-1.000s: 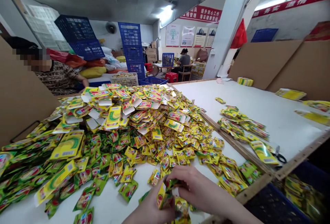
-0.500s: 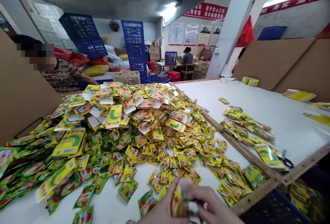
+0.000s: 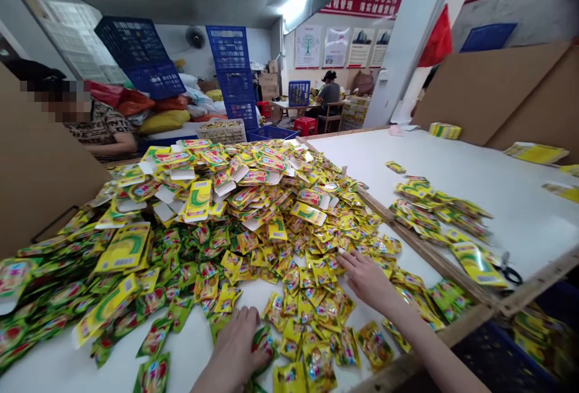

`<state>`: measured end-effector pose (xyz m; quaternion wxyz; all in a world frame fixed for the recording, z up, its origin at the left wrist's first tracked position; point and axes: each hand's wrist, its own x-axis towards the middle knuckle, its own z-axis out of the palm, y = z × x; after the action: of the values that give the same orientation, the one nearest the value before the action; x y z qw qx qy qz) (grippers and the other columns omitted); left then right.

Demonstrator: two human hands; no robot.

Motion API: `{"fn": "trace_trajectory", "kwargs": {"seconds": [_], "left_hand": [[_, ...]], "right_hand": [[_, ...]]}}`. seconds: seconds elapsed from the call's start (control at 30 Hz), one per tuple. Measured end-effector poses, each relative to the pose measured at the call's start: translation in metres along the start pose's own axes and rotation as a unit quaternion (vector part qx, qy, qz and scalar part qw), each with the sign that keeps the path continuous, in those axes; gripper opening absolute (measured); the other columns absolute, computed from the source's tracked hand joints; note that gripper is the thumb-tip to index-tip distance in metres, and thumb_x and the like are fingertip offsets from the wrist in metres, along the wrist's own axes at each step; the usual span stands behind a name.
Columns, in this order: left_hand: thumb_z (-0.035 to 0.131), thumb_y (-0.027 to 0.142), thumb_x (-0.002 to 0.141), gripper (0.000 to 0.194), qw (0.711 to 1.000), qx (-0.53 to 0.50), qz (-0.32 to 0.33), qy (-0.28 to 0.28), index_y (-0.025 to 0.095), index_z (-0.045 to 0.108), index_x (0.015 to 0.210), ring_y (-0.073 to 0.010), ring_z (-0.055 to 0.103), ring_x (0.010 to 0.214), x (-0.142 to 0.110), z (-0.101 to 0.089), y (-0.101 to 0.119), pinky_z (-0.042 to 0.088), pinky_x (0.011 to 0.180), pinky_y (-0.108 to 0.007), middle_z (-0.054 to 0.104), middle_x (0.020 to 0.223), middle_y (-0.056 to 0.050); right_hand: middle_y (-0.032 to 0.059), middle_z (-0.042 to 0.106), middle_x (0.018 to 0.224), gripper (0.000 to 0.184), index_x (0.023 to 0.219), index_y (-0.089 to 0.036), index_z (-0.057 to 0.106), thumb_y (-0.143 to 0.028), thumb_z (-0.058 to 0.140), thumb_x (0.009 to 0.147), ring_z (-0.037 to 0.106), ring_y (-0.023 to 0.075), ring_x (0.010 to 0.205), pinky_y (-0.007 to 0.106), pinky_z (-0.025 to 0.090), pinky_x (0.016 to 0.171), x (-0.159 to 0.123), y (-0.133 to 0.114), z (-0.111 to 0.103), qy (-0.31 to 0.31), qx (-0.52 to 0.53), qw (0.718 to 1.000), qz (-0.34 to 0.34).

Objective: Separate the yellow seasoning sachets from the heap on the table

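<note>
My left hand [image 3: 237, 345] is low over the white tabletop, thumb and fingers apart. Its thumb overlaps a small green candy packet [image 3: 266, 340]; whether it grips the packet I cannot tell. Stretched forward, my right hand [image 3: 366, 278] has its fingers out flat at the right side of the heap of small yellow packets [image 3: 325, 308]. Loose yellow packets [image 3: 319, 363] lie between my hands. Behind them rises a mound of flat yellow boxes with white flaps [image 3: 199, 200]. More green packets [image 3: 154, 336] spread to the left.
A wooden strip [image 3: 416, 248] divides the table; beyond it lie packet stacks [image 3: 420, 200] and scissors [image 3: 511, 272]. A blue crate [image 3: 493, 351] sits below the right edge. Cardboard [image 3: 40, 164] stands at left. A co-worker [image 3: 102, 128] sits behind it, another person farther back.
My hands were together around a small yellow packet at the table's front. Now they are apart, the left moved left to the green packet, the right reached forward. More yellow packets show in front.
</note>
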<state>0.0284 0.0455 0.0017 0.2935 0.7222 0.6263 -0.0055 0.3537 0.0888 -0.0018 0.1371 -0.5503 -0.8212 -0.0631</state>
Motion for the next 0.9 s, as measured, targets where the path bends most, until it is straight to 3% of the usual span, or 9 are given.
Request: {"fn": "trace_trajectory", "kwargs": {"seconds": [0.13,0.23,0.3,0.4,0.5,0.57,0.63,0.8,0.9], "left_hand": [[0.054,0.028,0.070,0.028,0.996,-0.085,-0.001,0.006,0.017,0.054,0.096,-0.0293,0.048,0.114,-0.013,0.010,-0.010,0.034,0.097,-0.040,0.059,0.112,-0.011],[0.049,0.032,0.077,0.024,0.969,-0.242,0.021,0.053,0.018,0.052,0.096,-0.0216,0.061,0.079,-0.009,0.005,-0.009,0.047,0.073,-0.033,0.063,0.086,-0.005],[0.051,0.041,0.078,0.033,0.935,-0.350,0.035,0.038,0.018,0.050,0.101,-0.0174,0.059,0.063,-0.007,0.000,-0.003,0.048,0.055,-0.027,0.059,0.076,-0.001],[0.054,0.046,0.077,0.034,0.888,-0.447,0.105,0.005,0.020,0.052,0.099,-0.0147,0.055,0.061,-0.007,-0.003,0.012,0.044,0.046,-0.022,0.054,0.073,0.001],[0.048,0.047,0.081,0.033,0.862,-0.468,0.165,0.100,0.022,0.055,0.101,-0.0194,0.055,0.090,-0.007,0.000,0.025,0.049,0.070,-0.026,0.056,0.094,-0.006],[0.048,0.047,0.081,0.032,0.849,-0.460,0.178,0.191,0.022,0.059,0.097,-0.0236,0.045,0.113,-0.005,0.003,0.032,0.041,0.092,-0.032,0.048,0.118,-0.009],[0.050,0.047,0.080,0.031,0.836,-0.468,0.170,0.230,0.021,0.061,0.094,-0.0246,0.041,0.118,0.000,0.007,0.036,0.036,0.097,-0.033,0.043,0.128,-0.009],[0.055,0.047,0.077,0.033,0.791,-0.577,0.083,0.188,0.020,0.055,0.096,-0.0174,0.058,0.075,0.011,0.017,0.048,0.047,0.069,-0.026,0.064,0.084,-0.003],[0.064,0.047,0.070,0.042,0.726,-0.657,0.050,0.195,0.020,0.052,0.101,-0.0181,0.059,0.086,0.021,0.028,0.062,0.046,0.076,-0.025,0.065,0.093,-0.004]], "right_hand": [[0.0125,0.068,0.105,0.037,0.111,-0.014,0.060,-0.010,0.043,0.079,0.062,0.0276,0.095,0.045,0.052,0.080,0.000,-0.009,0.007,0.039,0.031,0.999,0.022],[0.0117,0.064,0.113,0.039,0.119,-0.016,0.054,-0.015,0.038,0.084,0.062,0.0228,0.100,0.039,0.052,0.084,-0.008,-0.038,-0.003,0.086,0.115,0.989,0.028],[0.0101,0.063,0.115,0.039,0.120,-0.019,0.054,-0.017,0.043,0.082,0.060,0.0220,0.104,0.037,0.051,0.087,-0.013,-0.071,-0.007,0.106,0.262,0.958,0.040],[0.0094,0.068,0.105,0.032,0.110,-0.022,0.061,-0.022,0.051,0.080,0.065,0.0227,0.094,0.037,0.053,0.081,-0.015,-0.123,-0.005,0.112,0.523,0.835,0.128],[0.0087,0.071,0.096,0.024,0.099,-0.022,0.065,-0.033,0.058,0.078,0.066,0.0219,0.088,0.035,0.054,0.078,-0.011,-0.159,0.002,0.128,0.692,0.687,0.182],[0.0072,0.070,0.094,0.024,0.095,-0.023,0.064,-0.037,0.062,0.076,0.065,0.0210,0.090,0.034,0.051,0.082,-0.008,-0.171,0.007,0.141,0.742,0.627,0.188],[0.0059,0.069,0.090,0.023,0.091,-0.022,0.063,-0.039,0.064,0.074,0.064,0.0200,0.088,0.033,0.049,0.082,-0.007,-0.177,0.011,0.140,0.765,0.598,0.194],[0.0028,0.062,0.075,0.020,0.083,-0.020,0.058,-0.040,0.058,0.078,0.061,0.0167,0.071,0.029,0.052,0.066,-0.016,-0.176,0.022,0.123,0.754,0.612,0.204],[0.0099,0.060,0.103,0.033,0.100,-0.021,0.057,-0.045,0.054,0.078,0.058,0.0232,0.097,0.033,0.050,0.080,-0.025,-0.171,0.032,0.175,0.661,0.705,0.189]]}}
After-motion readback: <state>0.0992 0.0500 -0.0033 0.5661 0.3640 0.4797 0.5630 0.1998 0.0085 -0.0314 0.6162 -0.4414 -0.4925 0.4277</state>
